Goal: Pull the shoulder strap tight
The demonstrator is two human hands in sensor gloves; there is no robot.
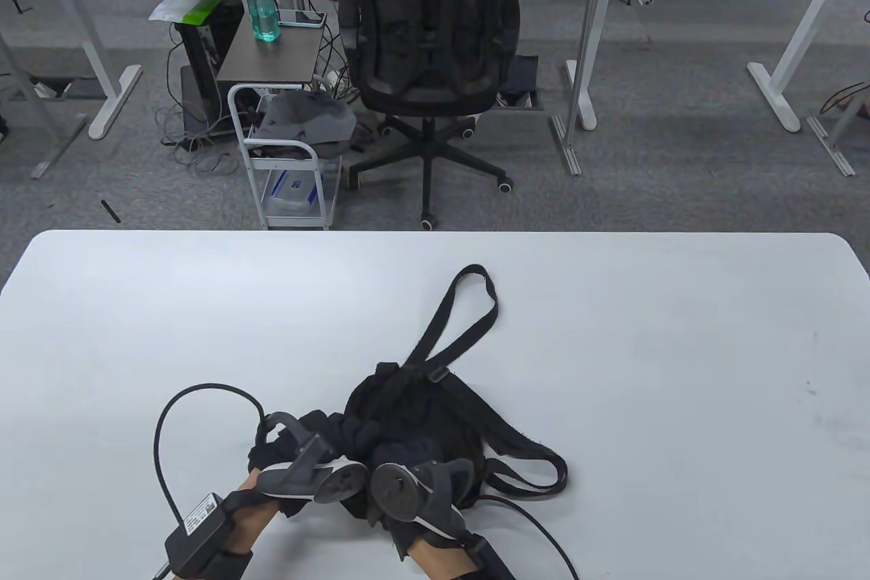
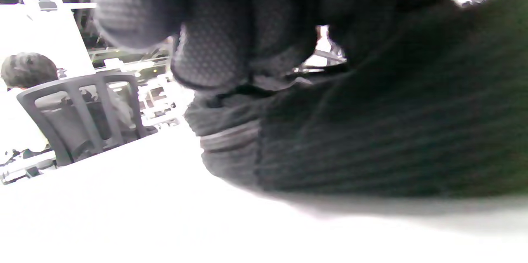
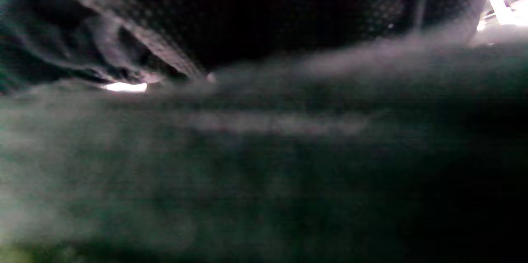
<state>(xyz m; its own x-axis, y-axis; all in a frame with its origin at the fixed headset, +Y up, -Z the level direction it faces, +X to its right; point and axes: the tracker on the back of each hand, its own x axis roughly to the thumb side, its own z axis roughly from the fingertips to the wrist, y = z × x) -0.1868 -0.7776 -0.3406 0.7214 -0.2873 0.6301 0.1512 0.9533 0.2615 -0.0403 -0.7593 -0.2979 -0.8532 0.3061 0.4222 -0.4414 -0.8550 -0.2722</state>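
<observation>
Black fabric of a small backpack (image 1: 414, 417) is seen bunched near the front edge of the white table (image 1: 680, 349), with one shoulder strap (image 1: 469, 315) looped away toward the far side and another strap (image 1: 537, 464) trailed to the right. Both hands are laid against the near side of the bag: the left hand (image 1: 299, 464) and the right hand (image 1: 414, 485). Whether either grip is closed on cloth cannot be told, the fingers being hidden under the trackers and blurred in the wrist views.
</observation>
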